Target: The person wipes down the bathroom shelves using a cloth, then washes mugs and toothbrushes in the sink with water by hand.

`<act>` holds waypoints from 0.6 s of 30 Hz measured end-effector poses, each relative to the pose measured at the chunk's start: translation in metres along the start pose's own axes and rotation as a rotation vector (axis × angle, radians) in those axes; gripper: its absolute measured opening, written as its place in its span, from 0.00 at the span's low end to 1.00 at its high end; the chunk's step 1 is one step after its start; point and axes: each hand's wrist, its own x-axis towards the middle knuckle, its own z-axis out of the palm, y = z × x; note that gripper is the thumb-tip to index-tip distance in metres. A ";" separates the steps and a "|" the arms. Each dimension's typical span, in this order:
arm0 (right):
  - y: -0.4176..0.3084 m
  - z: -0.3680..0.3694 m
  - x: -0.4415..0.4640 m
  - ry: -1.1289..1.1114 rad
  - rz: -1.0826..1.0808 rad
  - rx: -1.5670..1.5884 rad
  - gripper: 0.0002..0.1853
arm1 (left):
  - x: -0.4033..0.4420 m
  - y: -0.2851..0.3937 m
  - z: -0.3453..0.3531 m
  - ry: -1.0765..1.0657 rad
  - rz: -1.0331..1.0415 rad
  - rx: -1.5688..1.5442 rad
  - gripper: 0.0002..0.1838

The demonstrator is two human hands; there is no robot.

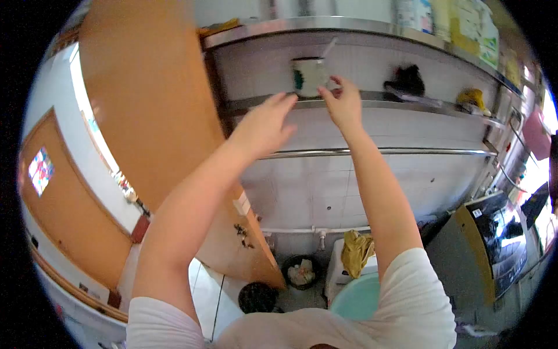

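Note:
A pale mug (310, 77) with a dark green patch stands on the lower metal shelf (372, 103), and a thin white stick leans out of its top. My right hand (343, 102) is at the mug's right side, thumb and fingers curled around its handle area. Left of the mug and slightly lower, my left hand (264, 125) reaches up with its fingers apart, holding nothing; its fingertips are near the shelf edge.
An upper shelf (325, 23) holds bottles (465, 29). Black (408, 81) and yellow (472, 99) items lie on the lower shelf, above a metal rail (378, 151). Below are a waste bin (301, 271), green basin (357, 296) and dark machine (494, 244); a wooden door (145, 87) stands left.

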 end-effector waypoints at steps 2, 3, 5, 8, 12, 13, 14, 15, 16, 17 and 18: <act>-0.030 -0.006 -0.030 0.005 -0.087 0.084 0.20 | -0.053 0.011 -0.014 -0.039 -0.002 -0.015 0.30; -0.048 -0.006 -0.048 -0.028 -0.129 0.162 0.19 | -0.085 0.017 -0.022 -0.054 -0.021 -0.014 0.29; -0.083 0.009 -0.095 -0.138 -0.165 0.348 0.17 | -0.155 0.025 -0.038 -0.097 -0.123 -0.002 0.27; -0.135 0.040 -0.180 -0.397 -0.142 0.588 0.14 | -0.256 0.036 -0.052 -0.077 -0.363 -0.034 0.23; -0.208 0.063 -0.299 -0.818 -0.141 0.742 0.10 | -0.404 0.074 -0.074 -0.041 -0.725 -0.009 0.20; -0.227 0.058 -0.329 -0.922 -0.148 0.775 0.10 | -0.447 0.094 -0.079 0.005 -0.773 0.013 0.20; -0.245 0.060 -0.356 -1.022 -0.160 0.797 0.10 | -0.484 0.112 -0.094 0.014 -0.904 0.002 0.19; -0.260 0.058 -0.381 -1.108 -0.173 0.803 0.10 | -0.520 0.137 -0.111 0.026 -1.015 -0.020 0.19; -0.278 0.054 -0.408 -1.171 -0.217 0.840 0.10 | -0.558 0.165 -0.129 0.042 -1.119 -0.048 0.18; -0.300 0.052 -0.431 -1.275 -0.240 0.878 0.10 | -0.594 0.191 -0.147 0.043 -1.246 -0.022 0.19; -0.323 0.092 -0.461 -1.404 -0.252 0.926 0.11 | -0.640 0.188 -0.159 0.033 -1.400 0.003 0.19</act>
